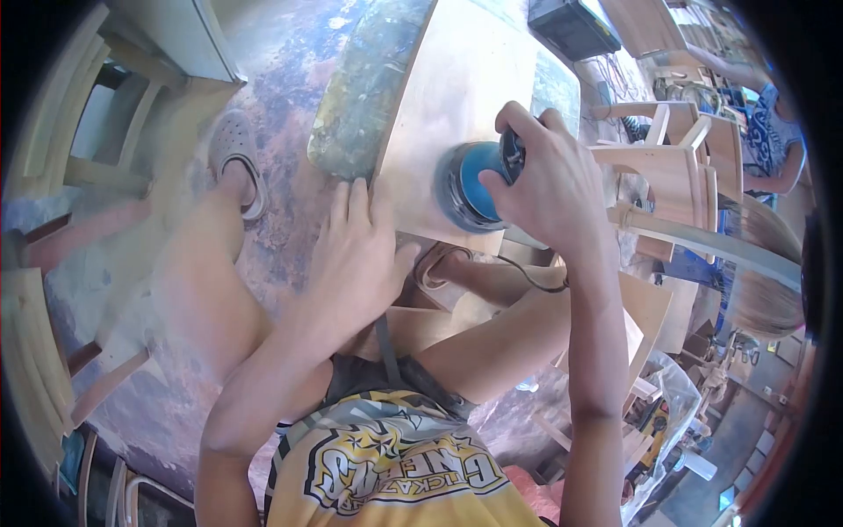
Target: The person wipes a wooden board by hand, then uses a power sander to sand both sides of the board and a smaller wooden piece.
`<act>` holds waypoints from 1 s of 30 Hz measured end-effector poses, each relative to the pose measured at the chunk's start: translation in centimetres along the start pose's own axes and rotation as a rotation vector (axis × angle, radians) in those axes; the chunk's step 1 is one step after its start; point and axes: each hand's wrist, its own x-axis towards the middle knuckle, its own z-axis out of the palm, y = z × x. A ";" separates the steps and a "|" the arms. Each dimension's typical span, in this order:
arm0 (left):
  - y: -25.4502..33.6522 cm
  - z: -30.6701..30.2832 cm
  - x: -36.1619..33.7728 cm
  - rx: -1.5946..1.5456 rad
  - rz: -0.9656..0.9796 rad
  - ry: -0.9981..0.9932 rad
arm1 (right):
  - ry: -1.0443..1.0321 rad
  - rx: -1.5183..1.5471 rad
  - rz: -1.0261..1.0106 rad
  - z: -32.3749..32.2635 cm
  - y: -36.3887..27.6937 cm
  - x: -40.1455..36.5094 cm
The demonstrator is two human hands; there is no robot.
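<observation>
Head view, looking down over my knees.

1. Right hand (549,189): closed around the top of the orbital sander (470,184), fingers wrapped over its dark housing. The blue sander body sits under my palm, and its round pad lies against the face of the wooden panel (457,79), near the panel's lower edge.
2. Left hand (356,255): not gripping. It lies flat with fingers extended, pressed on the panel's lower left corner, just left of the sander and apart from it.
3. Wooden panel: pale and bare, with a dark mottled strip (364,88) running along its left edge.
4. Cord (536,281): a thin black line below the panel, passing under my right forearm.
5. Feet: one in a grey clog (235,149) left of the panel on the stained floor (281,79), the other in a sandal (435,263) just below the panel's lower edge.
6. Black case (571,26): at the panel's far right corner.
7. Unfinished wooden chair frames (676,167): stacked right of the panel.
8. Another person in a blue patterned shirt (773,140): beyond those frames, well apart from the panel.
</observation>
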 end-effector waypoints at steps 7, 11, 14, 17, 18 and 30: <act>1.0 -0.6 0.1 -0.015 0.042 -0.083 | 0.180 -0.054 -0.037 1.3 1.4 5.7; 0.3 -0.8 0.1 -0.008 -0.001 -0.094 | 0.117 -0.058 -0.061 0.9 1.6 5.2; -0.2 -0.2 0.4 0.014 -0.014 -0.033 | 0.083 0.011 -0.039 0.7 -0.1 3.0; -0.3 0.6 1.4 0.075 0.054 0.058 | 0.157 0.033 -0.035 1.5 -0.2 3.2; -0.4 0.9 1.7 0.077 0.056 0.088 | 0.173 0.042 -0.037 1.6 0.0 3.2; 3.3 3.9 7.8 -0.061 0.473 0.137 | 0.319 0.164 -0.014 3.7 4.9 -4.9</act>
